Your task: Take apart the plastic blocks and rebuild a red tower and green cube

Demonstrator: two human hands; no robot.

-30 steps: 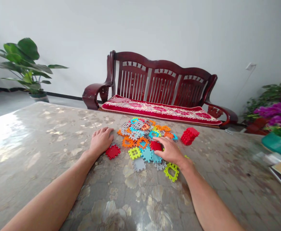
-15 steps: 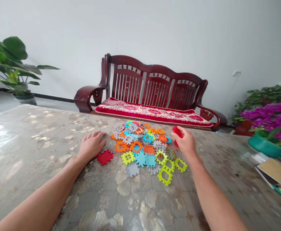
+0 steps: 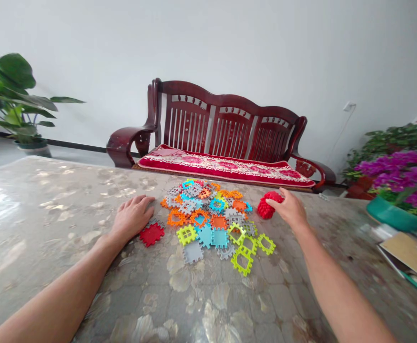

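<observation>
Red notched plastic-tile stack point(image 3: 265, 209) is standing beside multicoloured plastic-tile pile point(image 3: 218, 222); right hand point(image 3: 289, 209) is touching it, likely steadying, grip unclear; open left hand point(image 3: 133, 216) is resting on bench point(image 3: 140, 295).

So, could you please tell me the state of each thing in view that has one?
Red stack: piled up, edges uneven
Right hand: at that stack, seemingly touching it
Left hand: palm down on the table
Mixed tiles: loosely heaped, overlapping
Left red tile: apart from the heap
Seat cover: spread over the bench
</observation>
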